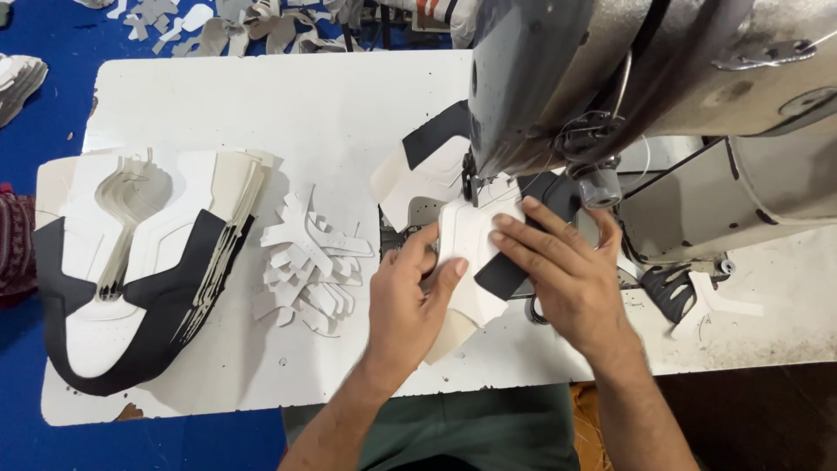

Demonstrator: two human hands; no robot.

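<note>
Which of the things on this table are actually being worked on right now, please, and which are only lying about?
In hand:
- left hand and right hand, both pressing the white and black shoe piece
- sewing machine, its needle end above that piece

Lying about:
- stack of white and black cut pieces
- pile of small white cut pieces
- loose pieces at right

- Grey sewing machine head [610, 70]: cut off by top and right picture edges; needle hidden behind its dark front casing.
- White-and-black shoe upper panel [466, 240] below the machine: lower part covered by left hand [405, 301] and right hand [558, 270].
- Left of the machine, stack of white-and-black cut panels [131, 270]: lower layers hidden.
- Pale cut scraps [218, 22], far left of the machine: cropped at the top edge.
</note>
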